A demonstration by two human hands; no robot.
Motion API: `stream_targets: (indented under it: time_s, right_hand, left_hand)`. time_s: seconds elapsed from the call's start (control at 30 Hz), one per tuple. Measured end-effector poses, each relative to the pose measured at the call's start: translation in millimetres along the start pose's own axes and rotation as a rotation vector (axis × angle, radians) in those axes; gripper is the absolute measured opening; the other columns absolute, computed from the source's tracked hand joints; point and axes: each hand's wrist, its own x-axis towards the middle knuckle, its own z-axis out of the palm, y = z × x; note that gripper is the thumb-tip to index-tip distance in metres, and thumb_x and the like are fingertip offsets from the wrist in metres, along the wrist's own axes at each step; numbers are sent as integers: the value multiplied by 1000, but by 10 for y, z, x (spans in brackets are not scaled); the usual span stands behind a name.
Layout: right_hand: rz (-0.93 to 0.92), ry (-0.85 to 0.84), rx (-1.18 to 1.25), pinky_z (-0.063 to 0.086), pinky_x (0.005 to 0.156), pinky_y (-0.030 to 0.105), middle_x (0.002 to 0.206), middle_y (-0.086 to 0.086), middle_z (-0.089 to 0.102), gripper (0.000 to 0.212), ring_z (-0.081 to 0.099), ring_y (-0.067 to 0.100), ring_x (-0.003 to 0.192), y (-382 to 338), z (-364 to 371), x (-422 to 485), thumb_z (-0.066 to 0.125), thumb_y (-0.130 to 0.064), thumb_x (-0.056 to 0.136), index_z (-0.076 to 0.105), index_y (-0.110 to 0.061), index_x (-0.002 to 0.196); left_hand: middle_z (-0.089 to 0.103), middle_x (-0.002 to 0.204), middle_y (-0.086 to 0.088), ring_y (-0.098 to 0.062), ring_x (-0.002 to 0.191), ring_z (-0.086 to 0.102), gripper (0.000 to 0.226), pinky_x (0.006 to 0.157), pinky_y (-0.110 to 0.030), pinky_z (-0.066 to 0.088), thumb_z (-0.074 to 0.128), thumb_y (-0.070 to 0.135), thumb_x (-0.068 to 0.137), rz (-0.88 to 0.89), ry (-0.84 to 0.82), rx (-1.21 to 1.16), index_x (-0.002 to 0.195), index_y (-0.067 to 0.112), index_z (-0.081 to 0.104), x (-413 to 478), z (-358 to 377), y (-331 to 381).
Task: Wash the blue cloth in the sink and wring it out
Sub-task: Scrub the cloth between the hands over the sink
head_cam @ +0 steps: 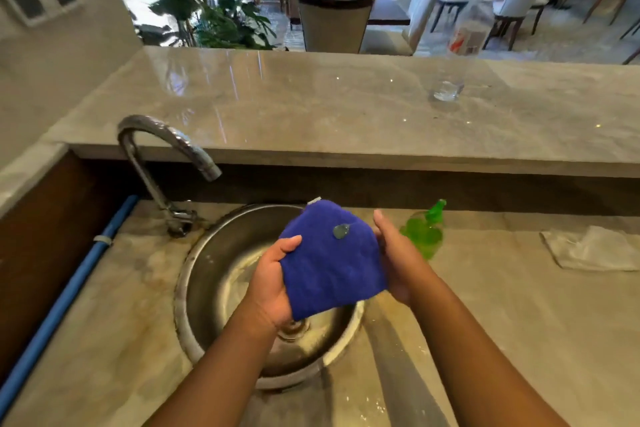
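A person's two hands hold a folded blue cloth (329,270) above the round steel sink (194,291) set into a stone counter (502,322). The left hand (273,277) grips the cloth's left edge with its thumb laid over the top. The right hand (393,253) clasps the right edge, most of its fingers hidden behind the fabric. A greyish blob of what looks like soap (341,230) sits on the upper face of the cloth, not yet rubbed in. No water can be seen coming from the curved faucet (166,156), whose spout stands to the left of the cloth and well apart from it. The wash therefore appears to be at an early stage. The soap seems to be on, but the scrubbing, the rinsing and the wringing are judged still to come. Whether the cloth is already wet cannot be told. A green bottle (424,232) sits on the counter just behind the right hand, close enough to be knocked as the cloth is worked. A pale cloth (595,250) lies farther right on the counter. A clear drinking glass (446,90) stands on the raised ledge (311,107) behind the sink, and a blue pipe (65,291) runs along the left edge.
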Motion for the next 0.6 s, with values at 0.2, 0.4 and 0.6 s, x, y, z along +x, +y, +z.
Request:
stream_targets:
  time_s: [0.2, 0.4, 0.6]
  right_hand:
    - [-92, 7, 37, 54, 90, 43, 92, 6, 79, 34, 72, 26, 94, 270, 764, -308, 56, -43, 99, 74, -15, 97]
    - [-480, 194, -306, 53, 68, 31, 86, 7, 69, 18, 68, 17, 82, 560, 1308, -419, 58, -28, 100, 63, -13, 91]
    - [-894, 230, -747, 49, 60, 18, 77, -10, 61, 8, 61, 4, 72, 715, 1834, -766, 59, -26, 99, 54, -26, 93]
  left_hand:
    - [77, 97, -18, -35, 78, 75, 38, 82, -44, 48, 53, 27, 84, -78, -15, 67, 84, 3, 82, -537, -468, 368]
    - [67, 129, -20, -39, 118, 63, 54, 105, -52, 44, 62, 36, 85, -115, -21, 97, 129, 6, 66, -838, -947, 623]
    - [69, 127, -16, -35, 120, 63, 62, 107, -53, 42, 36, 59, 99, -86, -40, 56, 128, 14, 67, -981, -1101, 724]
